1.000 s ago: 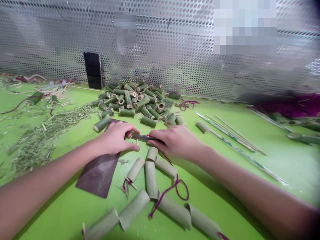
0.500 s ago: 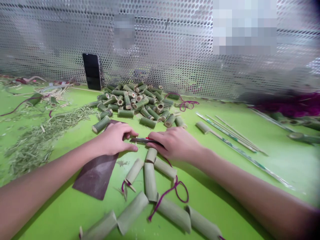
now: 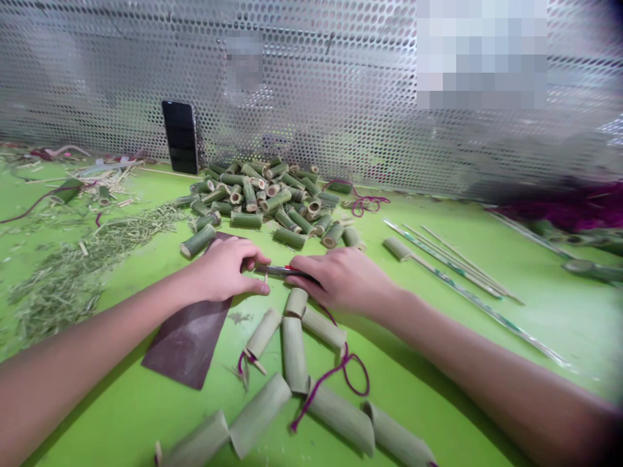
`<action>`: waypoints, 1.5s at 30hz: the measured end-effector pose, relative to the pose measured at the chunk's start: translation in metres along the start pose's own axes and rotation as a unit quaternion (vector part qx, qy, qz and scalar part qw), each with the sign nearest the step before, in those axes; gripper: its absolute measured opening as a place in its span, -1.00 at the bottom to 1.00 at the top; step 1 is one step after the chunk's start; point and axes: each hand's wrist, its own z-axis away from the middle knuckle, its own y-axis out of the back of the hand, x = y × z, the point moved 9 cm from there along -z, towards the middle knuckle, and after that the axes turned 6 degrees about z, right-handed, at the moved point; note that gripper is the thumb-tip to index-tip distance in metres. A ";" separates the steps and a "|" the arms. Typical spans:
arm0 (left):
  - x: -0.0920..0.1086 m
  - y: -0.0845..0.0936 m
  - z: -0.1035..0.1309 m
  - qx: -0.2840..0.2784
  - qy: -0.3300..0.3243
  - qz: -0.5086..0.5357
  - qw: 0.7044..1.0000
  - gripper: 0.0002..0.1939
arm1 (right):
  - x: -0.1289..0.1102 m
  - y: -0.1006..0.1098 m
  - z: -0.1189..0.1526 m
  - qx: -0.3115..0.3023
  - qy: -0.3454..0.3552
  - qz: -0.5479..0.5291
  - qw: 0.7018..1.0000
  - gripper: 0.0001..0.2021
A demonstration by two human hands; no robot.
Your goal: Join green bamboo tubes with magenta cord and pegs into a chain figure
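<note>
My right hand (image 3: 350, 279) is closed around a narrow cutting tool (image 3: 280, 271) with a metal blade and a bit of red by the fingers; its exact kind is partly hidden. The blade points left and touches a small pale bamboo stick (image 3: 266, 279), pinched upright between the thumb and fingers of my left hand (image 3: 224, 269). Just below the hands lies a jointed figure of bamboo tubes (image 3: 294, 353), threaded with purple cord (image 3: 346, 363). A brown sheet of sandpaper (image 3: 187, 347) is partly under my left wrist.
Behind the hands is a heap of short bamboo pieces (image 3: 253, 194). A phone (image 3: 180, 137) leans on the perforated metal panel (image 3: 341, 78). Shavings (image 3: 102, 259) cover the left side. Thin sticks (image 3: 462, 259) and a clear packet (image 3: 487, 314) lie right, with purple cord (image 3: 574, 201) beyond.
The view has shifted very slightly, so things appear a few pixels to the right. Both hands keep nearly the same pose, the blade still at the small stick.
</note>
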 end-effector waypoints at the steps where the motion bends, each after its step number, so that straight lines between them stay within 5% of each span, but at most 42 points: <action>1: 0.000 0.000 0.000 -0.001 0.001 0.000 1.000 -0.55 | 0.000 0.000 0.000 -0.003 -0.001 -0.001 1.000 -0.70; 45: 0.003 0.001 0.000 -0.003 0.003 -0.012 1.000 -0.58 | 0.000 0.000 0.000 -0.011 -0.002 -0.004 1.000 -0.67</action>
